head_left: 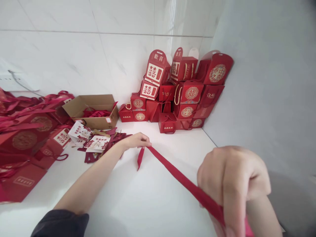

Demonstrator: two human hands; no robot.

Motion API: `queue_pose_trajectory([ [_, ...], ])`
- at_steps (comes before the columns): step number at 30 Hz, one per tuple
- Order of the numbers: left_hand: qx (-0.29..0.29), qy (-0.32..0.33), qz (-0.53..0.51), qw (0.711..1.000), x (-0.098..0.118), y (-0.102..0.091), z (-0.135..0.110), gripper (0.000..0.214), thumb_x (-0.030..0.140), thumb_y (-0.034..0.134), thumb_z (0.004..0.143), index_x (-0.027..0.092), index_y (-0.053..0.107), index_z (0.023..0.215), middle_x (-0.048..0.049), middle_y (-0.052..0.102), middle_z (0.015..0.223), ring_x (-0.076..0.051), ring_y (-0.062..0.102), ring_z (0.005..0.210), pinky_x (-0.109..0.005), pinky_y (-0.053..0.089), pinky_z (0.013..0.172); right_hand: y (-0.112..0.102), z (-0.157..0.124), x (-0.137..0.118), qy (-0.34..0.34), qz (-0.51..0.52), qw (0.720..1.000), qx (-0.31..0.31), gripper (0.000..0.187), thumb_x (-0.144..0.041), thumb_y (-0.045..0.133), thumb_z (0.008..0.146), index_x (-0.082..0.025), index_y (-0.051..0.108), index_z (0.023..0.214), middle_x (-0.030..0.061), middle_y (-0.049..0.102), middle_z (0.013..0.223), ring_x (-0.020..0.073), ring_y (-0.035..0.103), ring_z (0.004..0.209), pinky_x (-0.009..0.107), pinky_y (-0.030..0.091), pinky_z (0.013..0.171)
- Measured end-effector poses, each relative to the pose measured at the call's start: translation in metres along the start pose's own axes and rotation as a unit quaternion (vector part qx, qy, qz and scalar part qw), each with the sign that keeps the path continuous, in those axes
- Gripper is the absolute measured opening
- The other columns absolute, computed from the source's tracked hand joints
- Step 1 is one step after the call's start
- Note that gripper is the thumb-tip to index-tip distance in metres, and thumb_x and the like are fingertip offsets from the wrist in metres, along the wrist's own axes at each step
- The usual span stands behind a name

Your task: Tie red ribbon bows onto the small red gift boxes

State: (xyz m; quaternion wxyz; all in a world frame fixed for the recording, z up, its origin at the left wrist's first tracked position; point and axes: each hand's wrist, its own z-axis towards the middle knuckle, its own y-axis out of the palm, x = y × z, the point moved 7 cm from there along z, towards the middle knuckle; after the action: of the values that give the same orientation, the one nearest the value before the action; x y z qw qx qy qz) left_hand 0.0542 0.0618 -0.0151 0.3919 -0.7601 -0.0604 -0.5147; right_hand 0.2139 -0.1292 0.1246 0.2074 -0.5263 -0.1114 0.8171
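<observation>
A red ribbon [180, 176] is stretched slantwise above the white tabletop [138, 204], running from the middle down to the lower right. My left hand [137, 141] is closed in a pinch on its far part, and a short loose end hangs below the fingertips. Close to the camera, my right hand [234, 181] is closed around the near part, with a bit of ribbon showing beneath the fingers. Left of my left hand lie white printed cards [98, 143] among dark red cut-out pieces [92, 157].
Red gift boxes [190, 93] with gold and white print are stacked against the wall and the grey panel [266, 82]. An open cardboard box [92, 123] holds red ribbon. More red boxes [27, 140] with ribbons are piled at the left, below a wall socket [17, 81] with a cord.
</observation>
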Motion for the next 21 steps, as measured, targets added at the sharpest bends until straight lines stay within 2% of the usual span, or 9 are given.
queue_pose_trajectory([
  [4, 0.058, 0.028, 0.055, 0.996, -0.002, 0.005, 0.03, 0.041, 0.049, 0.069, 0.071, 0.015, 0.068, 0.094, -0.0069, 0.065, 0.087, -0.013, 0.053, 0.066, -0.025, 0.044, 0.059, -0.02, -0.025, -0.022, -0.04, -0.023, 0.99, 0.135, 0.023, -0.017, 0.052, 0.09, -0.025, 0.072, 0.099, 0.0036, 0.073, 0.072, 0.0143, 0.071, 0.066, 0.02, 0.056, 0.064],
  [6, 0.145, 0.073, 0.09, 0.983, 0.01, -0.005, 0.047, 0.057, 0.049, 0.071, 0.069, 0.019, 0.059, 0.116, -0.0116, 0.058, 0.116, -0.019, 0.056, 0.091, -0.03, 0.047, 0.073, -0.037, -0.041, -0.032, -0.033, -0.065, 0.969, 0.234, 0.018, -0.018, 0.062, 0.085, -0.024, 0.073, 0.097, 0.0019, 0.071, 0.067, 0.0154, 0.069, 0.062, 0.024, 0.055, 0.06],
  [9, 0.263, 0.169, 0.179, 0.933, 0.036, -0.022, 0.071, 0.062, 0.049, 0.069, 0.072, 0.018, 0.053, 0.122, -0.0135, 0.051, 0.126, -0.025, 0.049, 0.117, -0.036, 0.044, 0.093, -0.061, -0.069, -0.052, -0.04, -0.125, 0.917, 0.376, 0.012, -0.029, 0.064, 0.085, -0.023, 0.075, 0.085, -0.0005, 0.061, 0.058, 0.0128, 0.063, 0.058, 0.025, 0.048, 0.052],
  [11, 0.278, 0.182, 0.213, 0.919, 0.043, -0.028, 0.093, 0.058, 0.05, 0.067, 0.074, 0.017, 0.054, 0.121, -0.0126, 0.052, 0.127, -0.024, 0.048, 0.12, -0.037, 0.041, 0.1, -0.074, -0.092, -0.066, -0.059, -0.154, 0.856, 0.489, 0.02, -0.039, 0.064, 0.084, -0.025, 0.074, 0.074, -0.0004, 0.058, 0.063, 0.0116, 0.058, 0.06, 0.026, 0.044, 0.051],
  [14, 0.274, 0.155, 0.224, 0.922, 0.042, -0.034, 0.127, 0.057, 0.053, 0.061, 0.078, 0.016, 0.054, 0.121, -0.0116, 0.056, 0.125, -0.023, 0.053, 0.115, -0.036, 0.04, 0.102, -0.083, -0.131, -0.08, -0.05, -0.232, 0.714, 0.659, 0.016, -0.038, 0.07, 0.078, -0.026, 0.072, 0.067, 0.0029, 0.06, 0.078, 0.0174, 0.058, 0.073, 0.033, 0.048, 0.06],
  [16, 0.281, 0.138, 0.224, 0.923, 0.04, -0.036, 0.144, 0.061, 0.054, 0.058, 0.079, 0.013, 0.051, 0.124, -0.0131, 0.057, 0.124, -0.024, 0.054, 0.114, -0.038, 0.04, 0.102, -0.083, -0.148, -0.083, -0.011, -0.289, 0.635, 0.716, 0.013, -0.032, 0.07, 0.079, -0.024, 0.071, 0.069, 0.0044, 0.063, 0.076, 0.0205, 0.059, 0.074, 0.037, 0.05, 0.066],
  [17, 0.286, 0.13, 0.225, 0.922, 0.039, -0.036, 0.15, 0.063, 0.055, 0.057, 0.08, 0.012, 0.05, 0.126, -0.0143, 0.056, 0.125, -0.026, 0.052, 0.116, -0.04, 0.04, 0.101, -0.084, -0.152, -0.082, 0.018, -0.302, 0.616, 0.727, 0.014, -0.03, 0.068, 0.081, -0.022, 0.071, 0.07, 0.0044, 0.064, 0.073, 0.0204, 0.061, 0.072, 0.038, 0.051, 0.068],
  [19, 0.298, 0.115, 0.229, 0.919, 0.038, -0.033, 0.155, 0.063, 0.055, 0.055, 0.081, 0.011, 0.051, 0.126, -0.0159, 0.057, 0.124, -0.029, 0.05, 0.117, -0.044, 0.038, 0.101, -0.09, -0.155, -0.073, 0.074, -0.293, 0.616, 0.727, 0.015, -0.029, 0.066, 0.083, -0.019, 0.069, 0.072, 0.0034, 0.065, 0.071, 0.0177, 0.062, 0.067, 0.037, 0.052, 0.069],
  [21, 0.308, 0.109, 0.236, 0.915, 0.039, -0.029, 0.151, 0.06, 0.055, 0.055, 0.081, 0.012, 0.054, 0.122, -0.0152, 0.058, 0.12, -0.03, 0.048, 0.117, -0.046, 0.037, 0.101, -0.096, -0.15, -0.061, 0.119, -0.263, 0.648, 0.705, 0.017, -0.032, 0.064, 0.085, -0.017, 0.069, 0.078, 0.0028, 0.067, 0.073, 0.0154, 0.064, 0.066, 0.034, 0.054, 0.069],
])
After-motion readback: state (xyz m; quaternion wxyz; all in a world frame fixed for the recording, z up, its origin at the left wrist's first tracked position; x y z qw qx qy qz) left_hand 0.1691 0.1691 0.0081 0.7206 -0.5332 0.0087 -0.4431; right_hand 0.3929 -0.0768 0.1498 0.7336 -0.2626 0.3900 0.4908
